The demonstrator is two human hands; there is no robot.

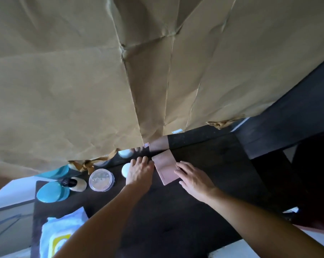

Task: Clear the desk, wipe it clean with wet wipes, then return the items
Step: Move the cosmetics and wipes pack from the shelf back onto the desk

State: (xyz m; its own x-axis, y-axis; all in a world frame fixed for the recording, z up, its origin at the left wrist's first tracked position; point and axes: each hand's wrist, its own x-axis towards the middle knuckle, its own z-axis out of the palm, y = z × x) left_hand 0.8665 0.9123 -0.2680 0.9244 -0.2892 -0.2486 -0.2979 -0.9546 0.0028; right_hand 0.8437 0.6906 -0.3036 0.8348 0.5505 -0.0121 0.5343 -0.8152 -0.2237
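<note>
Most of the view is taken up by a creased brown paper sheet (83,71) hanging behind a dark desk (204,183). A wet wipes pack (60,233) lies at the desk's near-left corner. A teal container (52,191) stands at the far left, touching a black-capped bottle (71,182).

The left hand (138,173) rests flat, its fairly straight fingers touching the left edge of a pink case (166,169). The right hand (194,178) holds the case's right edge, with bent fingers on top and the thumb at the near corner. The case lies flat on the desk between both hands. A clear jar (101,180) and a white lid (125,170) sit just left of the left hand.
</note>
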